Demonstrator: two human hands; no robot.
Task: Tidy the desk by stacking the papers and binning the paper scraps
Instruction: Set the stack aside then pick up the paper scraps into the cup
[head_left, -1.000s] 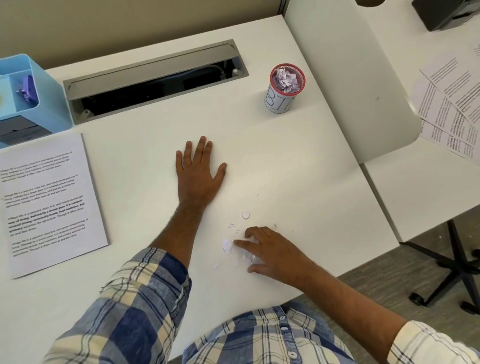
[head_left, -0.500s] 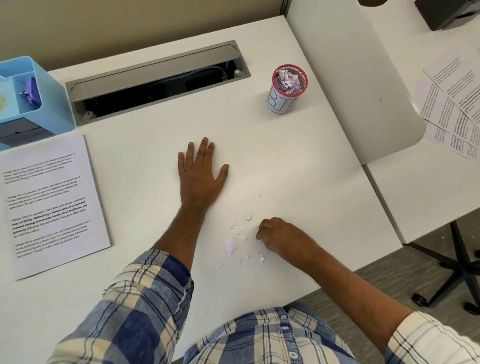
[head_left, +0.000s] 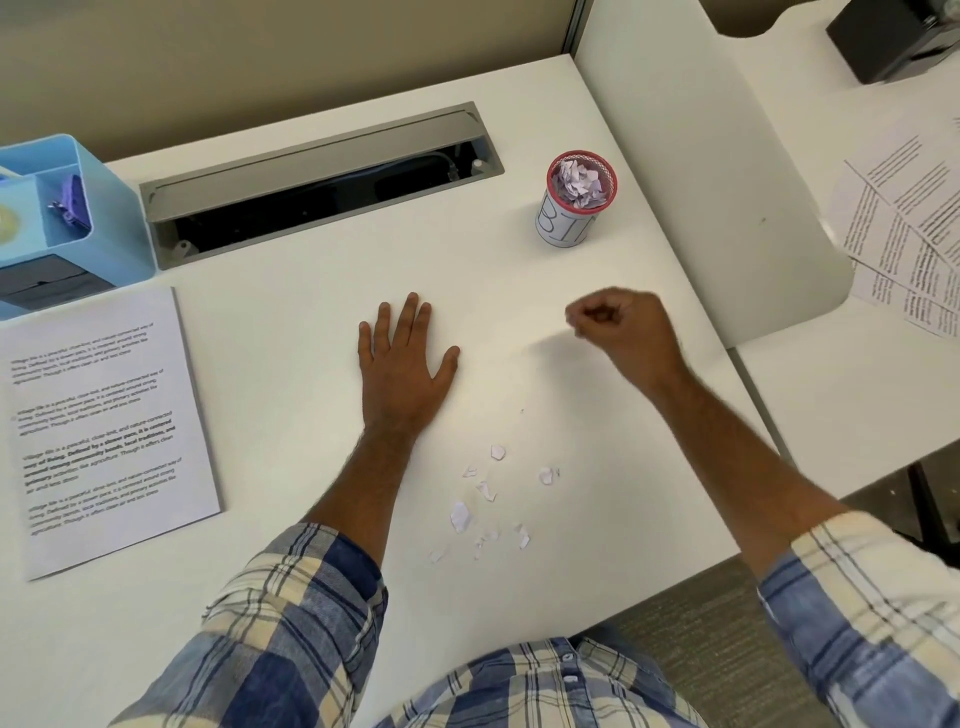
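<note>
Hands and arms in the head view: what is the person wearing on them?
Both hands, left hand and right hand, are bare, with no gloves, rings or watch visible. The forearms are bare too: the sleeves of a blue, cream and white plaid button shirt are pushed up towards the elbows.

The small white cylindrical cup with a red mesh rim (head_left: 567, 228) carries hand-drawn outlined letters that read "BIN". The white printed sheet at the desk's left (head_left: 104, 426) and the loose printed sheets at the far right (head_left: 904, 234) bear text too small to read.
</note>
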